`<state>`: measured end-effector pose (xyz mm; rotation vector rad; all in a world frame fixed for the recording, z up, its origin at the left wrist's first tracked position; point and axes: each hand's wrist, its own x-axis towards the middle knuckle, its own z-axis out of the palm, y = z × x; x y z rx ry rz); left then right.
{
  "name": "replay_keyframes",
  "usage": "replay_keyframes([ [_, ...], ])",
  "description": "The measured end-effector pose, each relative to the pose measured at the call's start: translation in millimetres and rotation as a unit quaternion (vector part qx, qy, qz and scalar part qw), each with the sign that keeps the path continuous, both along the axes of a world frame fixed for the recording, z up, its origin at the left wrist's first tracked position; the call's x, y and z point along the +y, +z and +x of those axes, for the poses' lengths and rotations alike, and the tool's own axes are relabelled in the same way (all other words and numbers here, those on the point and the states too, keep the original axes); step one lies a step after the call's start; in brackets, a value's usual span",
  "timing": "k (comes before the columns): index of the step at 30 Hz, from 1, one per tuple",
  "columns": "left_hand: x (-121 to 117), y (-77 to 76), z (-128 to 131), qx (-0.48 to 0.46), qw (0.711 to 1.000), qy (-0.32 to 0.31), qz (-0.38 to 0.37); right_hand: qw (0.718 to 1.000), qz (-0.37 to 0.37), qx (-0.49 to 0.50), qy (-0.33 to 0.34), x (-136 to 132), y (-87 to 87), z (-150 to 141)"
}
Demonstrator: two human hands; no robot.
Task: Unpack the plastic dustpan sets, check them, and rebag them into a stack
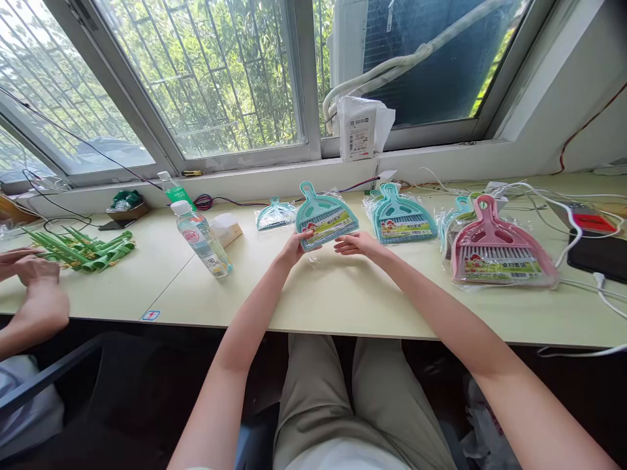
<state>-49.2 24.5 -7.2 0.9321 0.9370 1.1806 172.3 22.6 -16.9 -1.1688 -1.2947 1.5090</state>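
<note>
Tilted just above the table is a teal mini dustpan and brush set (327,217) in clear wrap with a printed label. My left hand (295,247) grips its lower left corner, thumb on the front. My right hand (358,244) is by its lower right corner, fingers stretched out; whether they touch the wrap is hard to see. Just right of it lie more teal dustpan sets (402,219). Farther right, a pink dustpan set (504,251) rests on others. Another teal set (275,214) lies flat behind, to the left.
Two bottles, one with a clear body (200,238) and one with a green label (177,191), stand left beside a tissue box (226,228). A co-worker's hands (34,271) are near green leafy stems (85,250). White cables (571,215) and a black phone (597,254) lie right.
</note>
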Motion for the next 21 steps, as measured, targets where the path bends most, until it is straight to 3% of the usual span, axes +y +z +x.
replay_keyframes([
  [2, 2.8, 0.0, -6.4, -0.014, 1.000, 0.002, -0.005, 0.988, 0.088, -0.108, -0.071, 7.2, -1.5, 11.6],
  [4, 4.5, 0.4, -12.4, -0.027, 1.000, 0.006, -0.011, 0.936, 0.242, -0.211, -0.141, 11.7, -3.6, 22.4],
  [7, 4.9, 1.6, -17.7, -0.036, 0.999, 0.014, -0.015, 0.829, 0.446, -0.317, -0.114, 11.9, -5.1, 30.3],
  [9, 4.5, 2.0, -18.8, -0.034, 0.999, 0.017, -0.015, 0.792, 0.505, -0.333, -0.082, 9.9, -4.7, 28.9],
  [11, 4.3, 1.9, -19.1, -0.025, 0.999, 0.011, -0.018, 0.791, 0.521, -0.311, -0.075, 8.7, -4.1, 25.0],
  [17, 5.7, 0.6, -22.0, 0.021, 0.996, -0.069, -0.043, 0.844, 0.481, -0.194, -0.137, 7.3, -2.6, 18.4],
  [21, 4.5, 3.6, -23.0, 0.043, 0.994, -0.087, -0.050, 0.844, 0.492, -0.154, -0.148, 3.8, -2.4, 16.4],
])
